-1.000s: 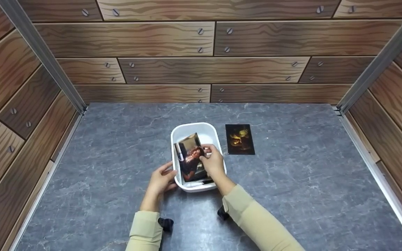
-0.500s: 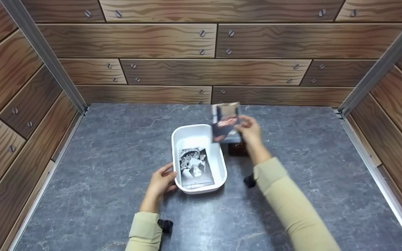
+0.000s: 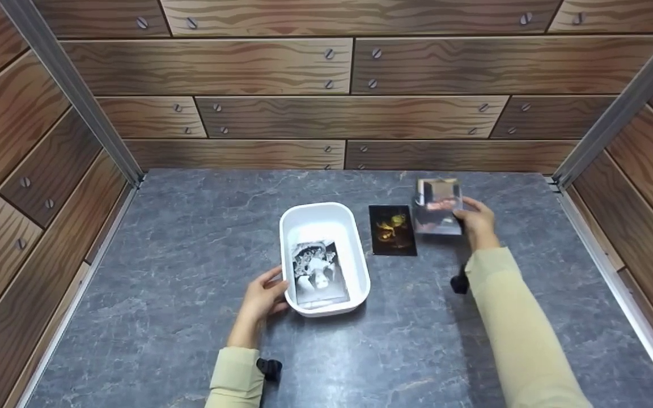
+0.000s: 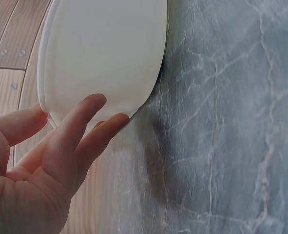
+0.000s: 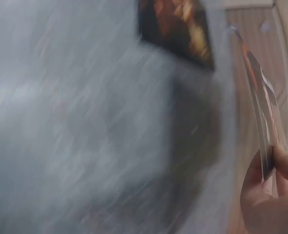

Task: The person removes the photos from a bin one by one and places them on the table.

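My right hand (image 3: 478, 222) pinches a colour picture card (image 3: 439, 207) by its right edge, thumb against fingers. The card is blurred in the head view and stands nearly edge-on in the right wrist view, above the grey surface. A dark picture card (image 3: 393, 230) with yellow-orange shapes lies flat just left of it. My left hand (image 3: 263, 294) rests on the near left side of a white plastic tub (image 3: 359, 255). In the left wrist view its thumb touches the rim and its extended fingers (image 4: 92, 103) lie on the outer wall. Inside the tub lies a black-and-white picture card (image 3: 321, 272).
The grey marbled tabletop (image 3: 202, 226) is bounded by wood-patterned panels (image 3: 264, 116) at the back and both sides. Metal rails (image 3: 615, 90) run up the corners. Small black devices (image 3: 270, 369) sit at both sleeve cuffs.
My right hand has lifted the colour card out of the tub and carried it right, past the dark card. This uncovers the black-and-white card. My left hand stays at the tub.
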Motion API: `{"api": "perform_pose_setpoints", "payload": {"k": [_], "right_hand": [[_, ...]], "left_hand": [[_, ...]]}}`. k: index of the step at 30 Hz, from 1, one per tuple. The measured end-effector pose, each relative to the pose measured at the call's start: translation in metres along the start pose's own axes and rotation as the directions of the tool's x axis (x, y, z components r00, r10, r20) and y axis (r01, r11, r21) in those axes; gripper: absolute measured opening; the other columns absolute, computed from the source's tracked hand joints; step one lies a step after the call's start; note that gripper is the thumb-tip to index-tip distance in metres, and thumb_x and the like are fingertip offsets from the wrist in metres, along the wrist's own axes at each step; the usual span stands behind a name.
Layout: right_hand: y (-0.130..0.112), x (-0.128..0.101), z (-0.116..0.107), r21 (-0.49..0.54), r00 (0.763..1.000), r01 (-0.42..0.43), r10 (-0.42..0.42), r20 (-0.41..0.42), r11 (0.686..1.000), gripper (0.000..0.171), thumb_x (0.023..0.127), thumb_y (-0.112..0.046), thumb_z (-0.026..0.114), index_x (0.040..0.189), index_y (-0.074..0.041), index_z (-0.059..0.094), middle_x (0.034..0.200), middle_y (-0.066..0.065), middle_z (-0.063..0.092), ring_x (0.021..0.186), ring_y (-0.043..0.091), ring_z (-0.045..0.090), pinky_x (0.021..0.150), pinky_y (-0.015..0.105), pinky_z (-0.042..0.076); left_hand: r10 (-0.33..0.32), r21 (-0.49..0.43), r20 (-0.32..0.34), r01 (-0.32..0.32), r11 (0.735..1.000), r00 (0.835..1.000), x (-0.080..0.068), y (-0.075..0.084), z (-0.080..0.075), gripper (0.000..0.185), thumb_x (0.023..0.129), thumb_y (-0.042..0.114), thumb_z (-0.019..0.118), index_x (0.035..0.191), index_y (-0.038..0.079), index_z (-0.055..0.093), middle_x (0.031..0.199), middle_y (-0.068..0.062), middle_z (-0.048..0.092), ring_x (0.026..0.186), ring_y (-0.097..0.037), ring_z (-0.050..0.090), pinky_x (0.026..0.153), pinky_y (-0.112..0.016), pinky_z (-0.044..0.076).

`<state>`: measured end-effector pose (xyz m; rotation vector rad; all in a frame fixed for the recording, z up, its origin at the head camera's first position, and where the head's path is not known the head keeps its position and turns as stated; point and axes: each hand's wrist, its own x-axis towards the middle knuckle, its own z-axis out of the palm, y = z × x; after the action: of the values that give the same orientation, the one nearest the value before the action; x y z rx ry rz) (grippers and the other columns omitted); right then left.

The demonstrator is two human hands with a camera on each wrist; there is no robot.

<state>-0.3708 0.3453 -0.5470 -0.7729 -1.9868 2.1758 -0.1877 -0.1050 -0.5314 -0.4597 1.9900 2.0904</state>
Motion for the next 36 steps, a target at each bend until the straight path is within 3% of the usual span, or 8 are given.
{"api": "perform_pose_setpoints", "payload": {"k": [3,7,10,12,16,21,30,36], "right_hand": [[-0.011,-0.034,-0.003,-0.043,0.997,-0.072,0.071,-0.018,0.996,0.059,0.084,0.012,0.064,0.140,-0.001,0.048,0.135,0.014,0.054,0.068,0.001,0.056,0.072,0.014,0.052],[-0.006,-0.051,-0.009,-0.031,0.994,-0.113,0.113,0.000,0.993,0.060,0.087,0.012,0.060,0.143,0.001,0.042,0.144,0.018,0.047,0.063,-0.002,0.055,0.066,0.011,0.050],[0.004,-0.051,-0.012,-0.100,0.994,-0.109,0.107,-0.023,0.989,0.058,0.088,0.010,0.061,0.142,0.002,0.044,0.141,0.017,0.051,0.062,-0.004,0.053,0.063,0.010,0.048],[0.010,-0.049,-0.015,-0.192,0.997,-0.072,0.063,-0.049,0.979,0.052,0.087,0.007,0.063,0.138,0.004,0.049,0.125,0.013,0.063,0.062,-0.005,0.052,0.062,0.010,0.046],[0.016,-0.047,-0.016,-0.444,0.994,0.011,-0.058,-0.091,0.896,0.042,0.087,-0.002,0.067,0.127,0.007,0.058,0.103,0.013,0.069,0.075,0.005,0.056,0.067,0.013,0.043],[0.016,-0.048,-0.014,-0.614,0.989,0.042,-0.120,-0.087,0.788,0.040,0.090,-0.014,0.066,0.126,0.004,0.061,0.124,0.024,0.061,0.108,0.032,0.058,0.091,0.033,0.046],[0.018,-0.049,-0.010,-0.663,0.979,0.108,-0.195,-0.059,0.741,0.037,0.090,-0.011,0.064,0.121,0.008,0.062,0.119,0.028,0.062,0.107,0.038,0.058,0.093,0.041,0.047],[0.017,-0.052,-0.007,-0.684,0.986,0.082,-0.161,-0.053,0.725,0.038,0.091,-0.013,0.063,0.124,0.007,0.061,0.126,0.026,0.059,0.114,0.039,0.056,0.100,0.045,0.045]], "left_hand": [[0.000,-0.005,-0.002,0.000,1.000,1.000,0.000,0.000,0.000,0.050,0.094,0.003,0.058,0.142,-0.003,0.044,0.128,-0.033,0.055,0.089,-0.023,0.067,0.066,-0.034,0.061],[-0.013,0.015,-0.011,0.013,1.000,1.000,-0.001,0.000,0.000,0.050,0.094,0.004,0.059,0.141,-0.001,0.045,0.127,-0.031,0.056,0.089,-0.022,0.067,0.065,-0.033,0.061],[-0.013,0.030,-0.013,0.013,0.999,1.000,-0.001,-0.001,0.000,0.051,0.093,0.005,0.060,0.141,-0.001,0.045,0.127,-0.030,0.057,0.088,-0.021,0.067,0.064,-0.032,0.061],[-0.009,0.028,-0.005,0.009,1.000,1.000,-0.002,-0.001,0.000,0.051,0.094,0.006,0.060,0.142,-0.001,0.044,0.127,-0.030,0.057,0.088,-0.021,0.067,0.065,-0.032,0.061],[-0.006,0.027,0.001,0.006,1.000,1.000,-0.001,-0.001,0.000,0.051,0.094,0.006,0.060,0.142,-0.002,0.044,0.127,-0.031,0.056,0.088,-0.021,0.067,0.066,-0.032,0.061],[-0.010,0.022,-0.010,0.010,1.000,1.000,0.000,0.000,0.001,0.050,0.094,0.004,0.058,0.141,-0.002,0.045,0.126,-0.031,0.056,0.087,-0.020,0.067,0.067,-0.033,0.061],[-0.007,-0.015,-0.007,0.007,1.000,1.000,0.000,0.000,0.001,0.050,0.094,0.003,0.058,0.142,-0.003,0.044,0.125,-0.031,0.056,0.084,-0.018,0.066,0.065,-0.031,0.061],[-0.004,-0.014,0.003,0.004,1.000,1.000,0.000,0.000,0.000,0.051,0.094,0.004,0.058,0.142,-0.002,0.043,0.125,-0.031,0.056,0.084,-0.018,0.067,0.067,-0.032,0.061]]}}
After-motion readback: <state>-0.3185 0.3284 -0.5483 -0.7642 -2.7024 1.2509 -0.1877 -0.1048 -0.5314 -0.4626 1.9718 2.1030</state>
